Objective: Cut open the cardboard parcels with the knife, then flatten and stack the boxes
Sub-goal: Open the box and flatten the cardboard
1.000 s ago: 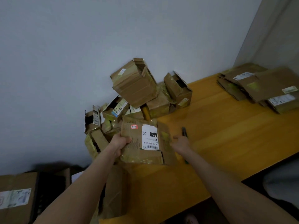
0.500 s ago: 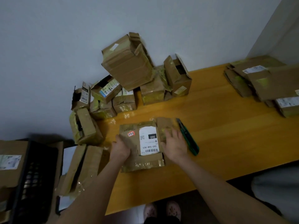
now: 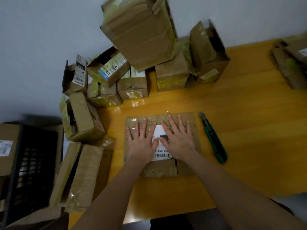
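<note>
- Dim, flat indoor light; the yellow wooden table (image 3: 249,113) is the brightest surface, with a soft sheen across its far half
- No hard shadows fall on the table; the space under its near edge is almost black
- Left of the table the black crate (image 3: 33,163) sinks into gloom; a vague shadow smears the grey wall (image 3: 41,47) above it
- Small glints show on clear tape (image 3: 132,120) at the table's middle
- The tall box (image 3: 141,34) at the table's back is motion-blurred; so is the flat stack (image 3: 290,67) at its right end
- Wide-angle bending curves the table's edges; the whole picture is soft and grainy
</note>
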Demonstrator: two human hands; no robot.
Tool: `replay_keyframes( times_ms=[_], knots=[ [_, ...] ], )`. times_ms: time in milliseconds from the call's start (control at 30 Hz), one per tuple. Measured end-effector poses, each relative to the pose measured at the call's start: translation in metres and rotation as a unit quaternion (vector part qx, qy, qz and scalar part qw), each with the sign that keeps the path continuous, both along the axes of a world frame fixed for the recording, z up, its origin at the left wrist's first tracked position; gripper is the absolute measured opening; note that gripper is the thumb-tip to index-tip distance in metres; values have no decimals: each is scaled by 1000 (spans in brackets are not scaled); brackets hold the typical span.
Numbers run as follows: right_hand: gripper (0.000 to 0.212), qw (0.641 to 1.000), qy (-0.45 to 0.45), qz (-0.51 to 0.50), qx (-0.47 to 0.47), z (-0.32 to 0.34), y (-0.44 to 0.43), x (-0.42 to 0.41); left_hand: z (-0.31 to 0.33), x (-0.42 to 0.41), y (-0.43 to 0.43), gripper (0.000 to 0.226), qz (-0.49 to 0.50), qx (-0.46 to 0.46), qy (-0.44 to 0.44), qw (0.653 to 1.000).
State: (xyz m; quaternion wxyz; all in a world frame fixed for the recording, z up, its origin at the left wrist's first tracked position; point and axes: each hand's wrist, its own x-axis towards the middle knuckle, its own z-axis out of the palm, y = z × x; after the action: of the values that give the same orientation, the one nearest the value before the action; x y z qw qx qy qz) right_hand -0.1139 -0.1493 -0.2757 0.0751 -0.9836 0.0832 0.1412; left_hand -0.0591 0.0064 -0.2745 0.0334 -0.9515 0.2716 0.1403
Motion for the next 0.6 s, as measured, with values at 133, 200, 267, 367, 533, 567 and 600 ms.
replay_keyframes(
  times_ms=[133, 200, 267, 367, 533, 567, 600],
  knots=[
    [75, 1000, -23, -6, -1, -6, 1, -1, -1, -2, 1, 68, -6, -8, -3, 1000],
    [73, 1000, -25, -9, -5, -8, 2, -1, 0, -2, 1, 67, -5, -26, -13, 1000],
    [71, 999, -27, -10, -20, -10, 2, 0, -5, -1, 2, 67, -6, -43, -34, 998],
    [71, 999, -28, -4, -30, -13, 1, 1, -10, -1, 3, 67, -6, -55, -36, 998],
    [73, 999, -25, -10, -32, -10, 2, 1, -6, 0, 6, 68, -23, -37, -31, 999],
    [73, 999, -21, -11, -35, -8, 2, 2, -8, -4, 11, 69, -33, -33, -33, 998],
    [73, 999, -13, -11, -36, -6, 2, 3, -9, -10, 17, 70, -37, -34, -33, 998]
  ],
)
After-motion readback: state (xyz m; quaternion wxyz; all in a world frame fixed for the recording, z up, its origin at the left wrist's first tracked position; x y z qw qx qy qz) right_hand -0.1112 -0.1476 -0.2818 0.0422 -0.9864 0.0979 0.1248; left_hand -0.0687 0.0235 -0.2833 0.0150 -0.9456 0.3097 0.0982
